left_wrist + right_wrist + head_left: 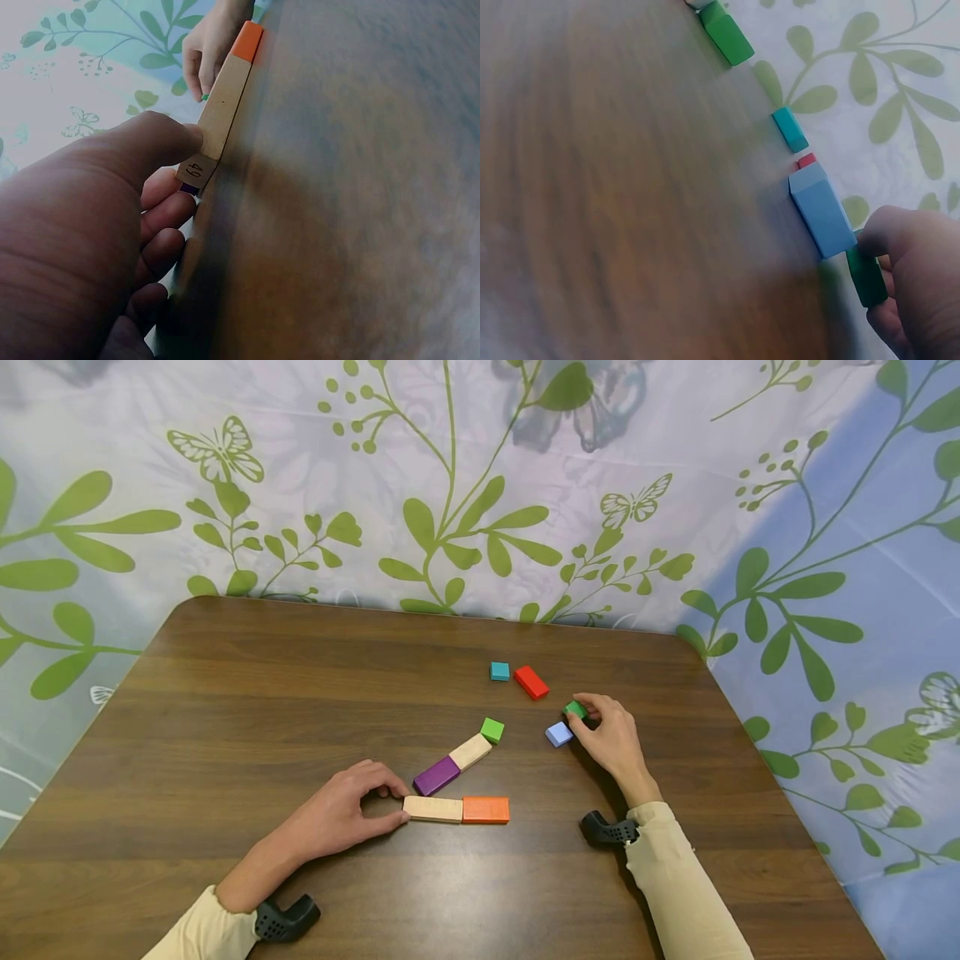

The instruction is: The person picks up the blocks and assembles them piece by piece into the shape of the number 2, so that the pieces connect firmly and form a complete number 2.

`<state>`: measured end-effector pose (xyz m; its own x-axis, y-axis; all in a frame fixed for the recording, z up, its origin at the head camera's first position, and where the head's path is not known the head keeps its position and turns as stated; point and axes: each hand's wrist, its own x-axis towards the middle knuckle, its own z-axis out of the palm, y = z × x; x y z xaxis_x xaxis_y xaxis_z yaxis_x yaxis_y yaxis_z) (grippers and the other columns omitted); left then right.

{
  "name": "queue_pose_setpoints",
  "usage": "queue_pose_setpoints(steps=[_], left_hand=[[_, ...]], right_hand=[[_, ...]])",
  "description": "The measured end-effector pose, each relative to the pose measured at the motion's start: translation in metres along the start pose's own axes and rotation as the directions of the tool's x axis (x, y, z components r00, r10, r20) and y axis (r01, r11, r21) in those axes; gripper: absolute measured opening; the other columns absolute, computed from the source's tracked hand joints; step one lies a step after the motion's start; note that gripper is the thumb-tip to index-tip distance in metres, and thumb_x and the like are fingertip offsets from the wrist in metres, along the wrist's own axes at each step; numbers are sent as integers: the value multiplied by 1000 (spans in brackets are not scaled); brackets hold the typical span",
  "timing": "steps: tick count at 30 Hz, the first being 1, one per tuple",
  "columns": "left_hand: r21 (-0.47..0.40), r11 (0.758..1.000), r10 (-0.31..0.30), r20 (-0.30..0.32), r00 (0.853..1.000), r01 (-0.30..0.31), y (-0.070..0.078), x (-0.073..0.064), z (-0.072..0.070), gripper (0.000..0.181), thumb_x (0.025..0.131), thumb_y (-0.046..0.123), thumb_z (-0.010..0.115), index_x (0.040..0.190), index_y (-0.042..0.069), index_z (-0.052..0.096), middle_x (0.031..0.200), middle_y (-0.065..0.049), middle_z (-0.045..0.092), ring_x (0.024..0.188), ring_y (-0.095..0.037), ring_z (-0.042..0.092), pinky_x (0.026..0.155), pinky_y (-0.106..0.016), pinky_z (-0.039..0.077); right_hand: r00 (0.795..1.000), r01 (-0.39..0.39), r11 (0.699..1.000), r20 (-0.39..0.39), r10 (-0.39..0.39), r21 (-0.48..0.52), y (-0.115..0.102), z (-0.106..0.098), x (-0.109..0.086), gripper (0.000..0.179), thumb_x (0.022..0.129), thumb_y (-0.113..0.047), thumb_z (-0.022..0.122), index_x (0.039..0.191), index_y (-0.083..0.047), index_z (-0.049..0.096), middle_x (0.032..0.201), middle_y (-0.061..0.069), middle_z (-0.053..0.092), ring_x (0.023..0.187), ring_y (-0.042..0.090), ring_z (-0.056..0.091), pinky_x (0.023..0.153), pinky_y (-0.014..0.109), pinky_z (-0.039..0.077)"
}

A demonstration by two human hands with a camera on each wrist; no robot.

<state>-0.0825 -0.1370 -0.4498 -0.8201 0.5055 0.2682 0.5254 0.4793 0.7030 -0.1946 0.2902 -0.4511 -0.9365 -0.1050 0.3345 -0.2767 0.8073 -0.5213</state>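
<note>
My left hand pinches the left end of a plain wooden block, thumb on its near side; a "49" shows on its end in the left wrist view. An orange block lies end to end with it. Further right, my right hand holds a small dark green block between thumb and fingers. A light blue block sits right beside that one, near the thumb. Behind the wooden block runs a slanted row: a purple block, another plain block and a light green block.
Toward the back of the brown wooden table lie a teal block and a red block, side by side. A leaf-patterned cloth hangs behind the table's far edge and along its right side.
</note>
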Motion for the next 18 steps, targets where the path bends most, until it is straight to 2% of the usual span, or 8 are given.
queue_pose_setpoints(steps=[18], left_hand=[[-3, 1000, 12, -5, 1000, -12, 0, 0, 0, 23, 87, 24, 85, 104, 28, 70, 99, 16, 65, 91, -5, 56, 80, -25, 51]], right_hand=[[997, 70, 997, -31, -69, 38, -11, 1, 3, 33, 93, -16, 77, 123, -3, 72, 105, 13, 74, 95, 31, 69, 86, 48, 58]])
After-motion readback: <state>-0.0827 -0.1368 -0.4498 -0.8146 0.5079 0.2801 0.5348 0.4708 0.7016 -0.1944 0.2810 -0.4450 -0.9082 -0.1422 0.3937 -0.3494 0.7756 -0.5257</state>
